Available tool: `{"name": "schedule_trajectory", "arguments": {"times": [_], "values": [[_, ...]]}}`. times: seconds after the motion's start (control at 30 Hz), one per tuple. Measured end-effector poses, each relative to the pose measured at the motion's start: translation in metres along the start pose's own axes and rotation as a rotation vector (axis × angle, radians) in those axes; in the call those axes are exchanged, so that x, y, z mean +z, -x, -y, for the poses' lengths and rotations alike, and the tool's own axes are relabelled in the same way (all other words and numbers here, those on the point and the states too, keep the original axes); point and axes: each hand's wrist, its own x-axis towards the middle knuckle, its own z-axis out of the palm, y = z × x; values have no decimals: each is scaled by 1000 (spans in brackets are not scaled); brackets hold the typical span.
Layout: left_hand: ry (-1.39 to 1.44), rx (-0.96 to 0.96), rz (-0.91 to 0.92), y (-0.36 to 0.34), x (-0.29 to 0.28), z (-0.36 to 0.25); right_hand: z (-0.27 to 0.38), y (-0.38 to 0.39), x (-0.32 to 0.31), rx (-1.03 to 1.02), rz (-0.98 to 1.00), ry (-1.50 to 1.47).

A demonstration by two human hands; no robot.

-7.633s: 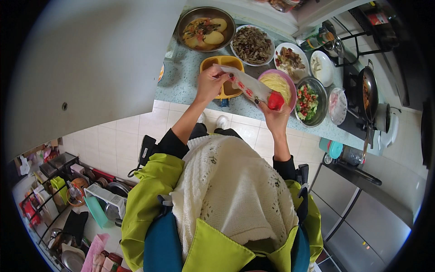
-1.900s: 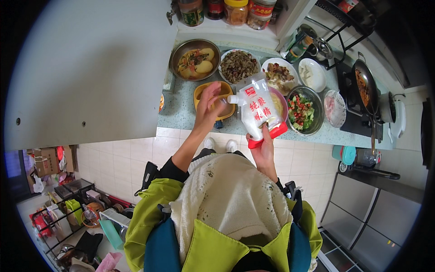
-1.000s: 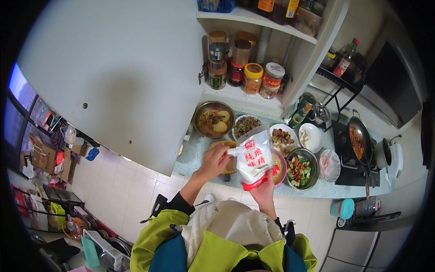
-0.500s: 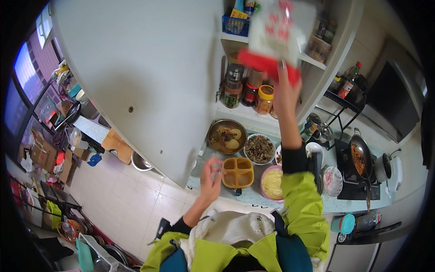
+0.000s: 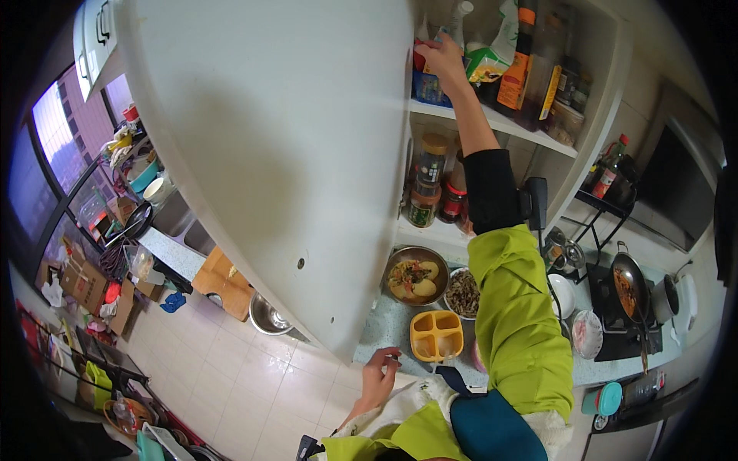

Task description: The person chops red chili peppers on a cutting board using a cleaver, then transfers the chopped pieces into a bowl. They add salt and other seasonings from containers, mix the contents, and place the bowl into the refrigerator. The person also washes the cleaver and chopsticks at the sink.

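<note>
Reaching up into the open cupboard, my right hand point(image 5: 442, 58) is at the blue basket point(image 5: 432, 91) on the upper shelf point(image 5: 507, 124), its fingers bent down over the basket's top. A bit of red shows beside my fingers; I cannot tell whether they are pinching it or only touching it. Just right of that hand stand a white-capped bottle point(image 5: 460, 24) and a green-and-white packet point(image 5: 492, 61), then a dark bottle with an orange label point(image 5: 513, 83). Below my forearm, on the lower shelf, are stacked jars point(image 5: 430, 173), partly behind my black cuff point(image 5: 492, 188). The wide white door point(image 5: 269, 154) swings out to the left.

My left hand point(image 5: 379, 378) is low, by the counter's front edge, fingers loosely curled with a gap to the thumb. It is near the yellow four-compartment tray point(image 5: 437, 336), on its left. Behind the tray are a steel bowl point(image 5: 407, 256) of food and a heap of dark shredded food point(image 5: 463, 294), partly covered by my green sleeve point(image 5: 519, 300). Farther right, a wok point(image 5: 633, 276) sits on the black stove point(image 5: 611, 347).
</note>
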Motion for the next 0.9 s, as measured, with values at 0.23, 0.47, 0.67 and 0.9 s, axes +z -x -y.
{"name": "schedule_trajectory", "arguments": {"times": [0.23,0.47,0.67,0.9], "values": [[-155,37,178,-6,11,12,14,47,-41,-193,18,327],[-238,-179,212,3,1,83,-2,236,-174,-134,854,195],[461,-778,551,1,28,96,-23,419,-227,470,1127,546],[740,-1084,628,10,82,99,-5,510,-203,391,929,505]]}}
